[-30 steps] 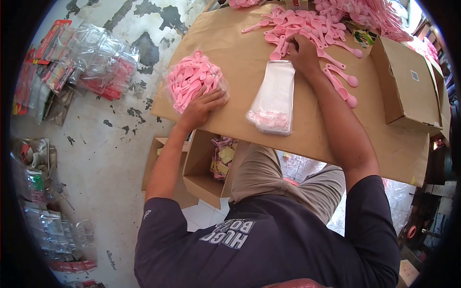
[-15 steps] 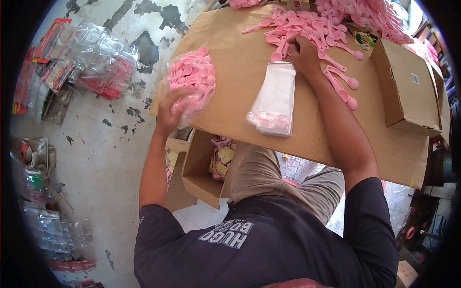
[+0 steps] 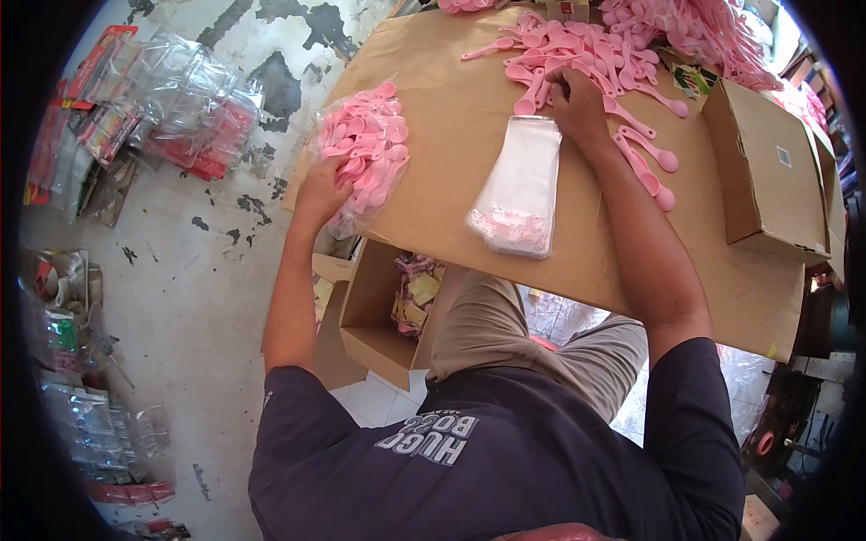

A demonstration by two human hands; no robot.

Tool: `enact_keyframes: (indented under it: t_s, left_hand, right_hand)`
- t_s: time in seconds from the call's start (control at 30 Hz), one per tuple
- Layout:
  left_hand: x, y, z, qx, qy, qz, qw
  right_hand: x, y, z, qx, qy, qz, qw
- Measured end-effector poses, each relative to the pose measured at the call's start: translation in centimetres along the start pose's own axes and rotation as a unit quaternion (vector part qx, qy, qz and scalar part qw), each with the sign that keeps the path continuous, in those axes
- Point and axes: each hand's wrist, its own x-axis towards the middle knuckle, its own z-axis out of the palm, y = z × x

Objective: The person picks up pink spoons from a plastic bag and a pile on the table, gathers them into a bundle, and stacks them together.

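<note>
My left hand (image 3: 321, 191) rests against the near left side of a heap of pink measuring spoons in clear plastic (image 3: 368, 135). Its fingers are curled, and whatever they grip is hidden among the spoons. At the near edge of a loose pile of pink measuring spoons (image 3: 577, 45) is my right hand (image 3: 579, 106), thumb and fingers bent together. I cannot make out what is between them. Just below that hand lies a stack of clear plastic bags (image 3: 519, 185), fanned out toward me. A few single spoons (image 3: 639, 167) lie beside my right forearm.
Brown cardboard (image 3: 433, 99) covers the table. An upright cardboard box (image 3: 767, 167) stands at the right. More pink spoons in plastic (image 3: 695, 36) are heaped at the back right. Below the table edge is an open carton (image 3: 379, 347); plastic packaging (image 3: 194, 99) lies on the floor at left.
My left hand has shifted slightly and its fingers have curled in at the heap's near side. My right hand stays at the loose spoons, almost unmoved.
</note>
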Motion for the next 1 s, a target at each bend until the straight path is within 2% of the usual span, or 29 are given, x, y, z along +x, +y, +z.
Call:
enact_keyframes:
  t_s: [0.1,0.23,0.33,0.4,0.43,0.5,0.6,0.8,0.83,0.9,1.0]
  left_hand:
    - [0.5,-0.1,0.2,-0.018,-0.036,-0.047,0.998]
    - [1.1,-1.8,0.3,0.013,-0.042,-0.004,0.999]
    - [0.9,-1.8,0.0,-0.055,0.002,-0.014,0.998]
    - [0.6,-1.3,-0.9,-0.148,0.011,-0.102,0.984]
    - [0.7,-1.0,-1.2,-0.147,0.012,-0.102,0.984]
    - [0.8,-0.1,-1.4,-0.226,0.079,-0.081,0.967]
    - [1.3,2.3,-2.2,-0.263,0.131,-0.054,0.954]
    - [3.2,7.2,-4.0,-0.229,0.141,0.002,0.963]
    - [3.8,7.9,-3.8,-0.231,0.141,0.005,0.963]
    - [5.5,9.5,-3.4,-0.293,0.079,-0.045,0.952]
    - [8.4,12.9,-2.1,-0.372,0.025,-0.010,0.928]
  right_hand:
    - [0.0,-0.2,-0.1,0.007,-0.006,0.014,1.000]
    - [-0.1,-0.3,-0.2,-0.005,-0.003,0.014,1.000]
    - [0.0,-0.1,-0.1,-0.008,0.000,0.010,1.000]
    - [0.1,0.3,0.0,-0.015,0.001,0.004,1.000]
    - [0.1,0.4,0.1,-0.014,0.002,-0.001,1.000]
    - [0.1,0.2,0.1,-0.013,0.002,-0.007,1.000]
    - [0.0,-0.2,0.0,0.002,0.000,0.008,1.000]
    - [0.1,-0.2,0.0,0.011,0.018,-0.003,1.000]
    - [0.1,-0.3,0.0,0.015,0.017,-0.002,1.000]
    - [0.1,-0.6,-0.1,0.016,0.018,-0.001,1.000]
    - [0.0,-0.9,-0.4,0.019,0.013,0.005,1.000]
